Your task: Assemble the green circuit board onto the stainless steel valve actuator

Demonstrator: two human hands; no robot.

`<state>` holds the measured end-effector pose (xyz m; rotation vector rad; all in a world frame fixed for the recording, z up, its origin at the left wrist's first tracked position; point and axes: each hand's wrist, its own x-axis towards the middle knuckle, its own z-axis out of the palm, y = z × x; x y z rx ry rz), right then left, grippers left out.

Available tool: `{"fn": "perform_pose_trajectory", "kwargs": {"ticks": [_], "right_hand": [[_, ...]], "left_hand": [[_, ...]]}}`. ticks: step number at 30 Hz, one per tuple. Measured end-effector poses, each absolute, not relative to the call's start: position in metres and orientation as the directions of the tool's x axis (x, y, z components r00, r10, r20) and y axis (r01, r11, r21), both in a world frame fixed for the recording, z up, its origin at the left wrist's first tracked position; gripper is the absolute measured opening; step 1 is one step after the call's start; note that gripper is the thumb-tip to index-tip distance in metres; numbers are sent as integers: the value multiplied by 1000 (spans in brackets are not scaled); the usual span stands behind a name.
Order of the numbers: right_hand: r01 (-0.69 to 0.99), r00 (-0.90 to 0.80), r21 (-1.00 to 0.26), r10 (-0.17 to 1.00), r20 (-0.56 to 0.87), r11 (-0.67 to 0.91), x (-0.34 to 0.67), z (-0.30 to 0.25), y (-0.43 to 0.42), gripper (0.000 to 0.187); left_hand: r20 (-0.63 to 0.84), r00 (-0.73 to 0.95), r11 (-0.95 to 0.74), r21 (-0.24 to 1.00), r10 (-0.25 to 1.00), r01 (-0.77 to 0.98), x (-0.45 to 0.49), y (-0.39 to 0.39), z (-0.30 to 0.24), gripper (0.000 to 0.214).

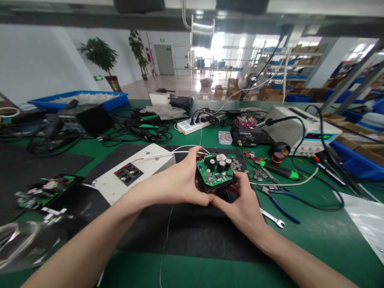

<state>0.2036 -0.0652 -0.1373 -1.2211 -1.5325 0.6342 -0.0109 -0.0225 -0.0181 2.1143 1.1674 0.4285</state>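
Observation:
Both my hands hold a small black housing with a green circuit board (216, 170) on top, studded with black capacitors, above a dark mat (180, 228). My left hand (183, 180) wraps round its left side, thumb on the upper edge. My right hand (241, 200) cups it from below and from the right, with its fingers curled under the housing. Thin red and white wires (168, 154) run from the board to the left.
A white plate with black clips (132, 172) lies to the left. Blue-handled pliers (279, 198), a wrench (273, 218) and a green-handled tool (280, 170) lie to the right. Soldering station (249, 136), power supply (303, 132), power strip (193, 125) and cables stand behind. More boards (45, 192) lie far left.

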Motion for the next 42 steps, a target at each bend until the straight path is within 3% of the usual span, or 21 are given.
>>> {"fn": "perform_pose_trajectory", "kwargs": {"ticks": [3,9,15,22,27,30,35,39,42], "right_hand": [[464,29,-763,853,522,451,209,-134,-64,61],[575,-96,-460,615,783,676,226,-121,-60,50],[585,-172,-267,439,882,766,227,-116,-64,49],[534,-221,-277,448,866,799,220,-118,-76,47],[606,-123,-340,508,853,719,222,-130,-73,55],[574,-92,-412,556,826,708,226,-134,-67,69],[521,-237,-438,617,750,733,230,-129,-59,101],[492,-303,-458,639,707,740,231,-129,-58,108],[493,-303,-452,634,712,743,232,-130,-59,110]], "left_hand": [[-65,628,-420,689,776,591,-23,-17,-16,112],[-78,664,-479,630,744,611,-22,-26,-13,128],[45,714,-561,654,698,507,-23,-37,-14,110],[87,737,-576,688,670,442,-33,-48,-17,105],[89,693,-532,713,715,457,-31,-52,-25,109],[120,680,-532,724,724,439,-28,-53,-30,111],[86,647,-468,763,758,447,-28,-59,-32,121],[-1,616,-357,813,788,459,-37,-68,-34,141],[69,531,-339,836,845,432,-48,-73,-40,127]]}}
